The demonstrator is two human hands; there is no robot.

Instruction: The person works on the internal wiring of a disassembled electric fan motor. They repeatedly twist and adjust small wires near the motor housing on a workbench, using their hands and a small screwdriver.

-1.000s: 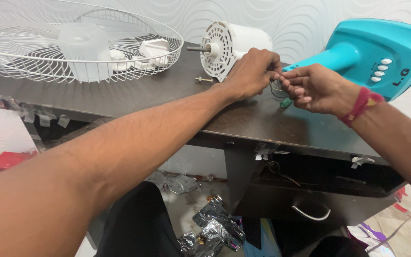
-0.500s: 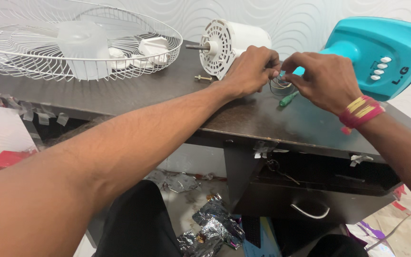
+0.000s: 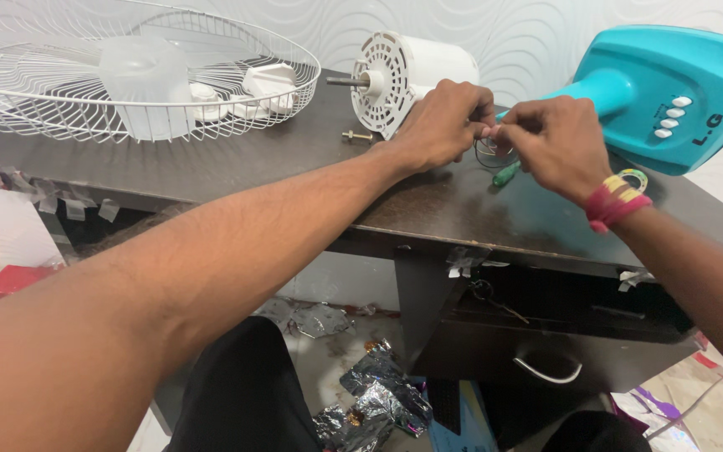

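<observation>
Both arms reach forward and meet ahead of the body. The left arm runs bare from the lower left corner up to the left hand (image 3: 443, 125), which is seen from the back, knuckles up, fingers curled in and the fingertips pinched together at its right edge. The right arm comes in from the lower right, with coloured bands around the wrist. The right hand (image 3: 556, 144) is also back-up, its fingers bent and pinched toward the left. The fingertips of the two hands touch or nearly touch; what lies between them is hidden.
</observation>
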